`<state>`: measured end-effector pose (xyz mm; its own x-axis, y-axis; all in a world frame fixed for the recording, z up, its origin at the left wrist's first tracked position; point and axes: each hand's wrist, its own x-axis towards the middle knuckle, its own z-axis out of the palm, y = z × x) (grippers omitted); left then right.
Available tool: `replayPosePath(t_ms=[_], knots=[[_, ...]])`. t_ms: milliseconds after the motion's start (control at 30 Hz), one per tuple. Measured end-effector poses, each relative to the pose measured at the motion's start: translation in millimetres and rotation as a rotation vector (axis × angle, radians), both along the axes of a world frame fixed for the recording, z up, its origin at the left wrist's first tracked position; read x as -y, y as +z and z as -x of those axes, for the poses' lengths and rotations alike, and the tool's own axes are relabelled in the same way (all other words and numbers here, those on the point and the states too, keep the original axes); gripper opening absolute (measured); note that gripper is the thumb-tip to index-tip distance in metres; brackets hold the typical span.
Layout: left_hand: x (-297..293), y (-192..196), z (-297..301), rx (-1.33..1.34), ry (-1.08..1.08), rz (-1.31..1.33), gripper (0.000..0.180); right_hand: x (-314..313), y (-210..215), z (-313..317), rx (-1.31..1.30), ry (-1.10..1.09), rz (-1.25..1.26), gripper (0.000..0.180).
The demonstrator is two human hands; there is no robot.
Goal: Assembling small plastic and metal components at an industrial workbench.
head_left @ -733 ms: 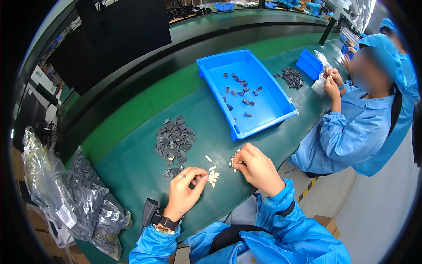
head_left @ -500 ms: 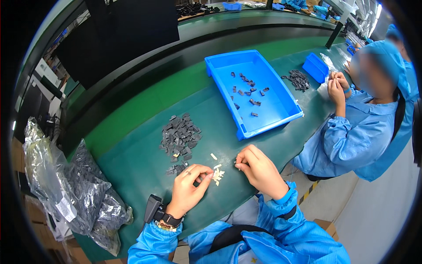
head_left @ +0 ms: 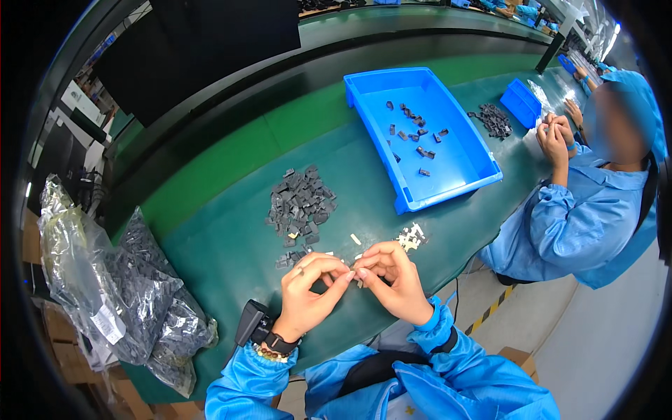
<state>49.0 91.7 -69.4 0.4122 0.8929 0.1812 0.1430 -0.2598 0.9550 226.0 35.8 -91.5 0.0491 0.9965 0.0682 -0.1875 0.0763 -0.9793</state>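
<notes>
- Lower centre of frame: left hand (head_left: 308, 294) & right hand (head_left: 395, 280) meet fingertip to fingertip, fingers curled shut on a small part (head_left: 355, 275), mostly hidden, over the green table (head_left: 224, 245).
- Just above: pile of dark grey parts (head_left: 301, 204); small white pieces (head_left: 411, 238) to its right.
- Upper centre: blue tray (head_left: 448, 175), a few dark parts inside.
- Right edge: co-worker in blue coat (head_left: 581, 224).
- Lower left: clear bags of dark parts (head_left: 133, 301).

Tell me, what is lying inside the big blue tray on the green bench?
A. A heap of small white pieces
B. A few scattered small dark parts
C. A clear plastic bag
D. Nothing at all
B: the blue tray holds only a handful of small dark parts scattered over its floor, while the small white pieces lie outside it on the green bench.
</notes>
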Motion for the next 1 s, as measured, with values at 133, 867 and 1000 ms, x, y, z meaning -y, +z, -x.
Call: replayPosePath(t_ms=[133, 867, 1000], knots=[[-4.3, 1.3, -3.5, -0.111, 0.060, -0.550, 0.017, -1.0, -8.7, 1.4, -0.017, -0.039, -0.093, 0.032], [2.9, 3.9, -2.1, -0.335, 0.127, -0.781, 0.021, 5.1, -0.5, 8.9, 0.421, -0.104, -0.338, 0.024], [2.6, -2.5, -5.5, -0.357, 0.128, -0.782, 0.019, 5.1, -1.8, 6.1, 0.399, -0.141, -0.349, 0.023]])
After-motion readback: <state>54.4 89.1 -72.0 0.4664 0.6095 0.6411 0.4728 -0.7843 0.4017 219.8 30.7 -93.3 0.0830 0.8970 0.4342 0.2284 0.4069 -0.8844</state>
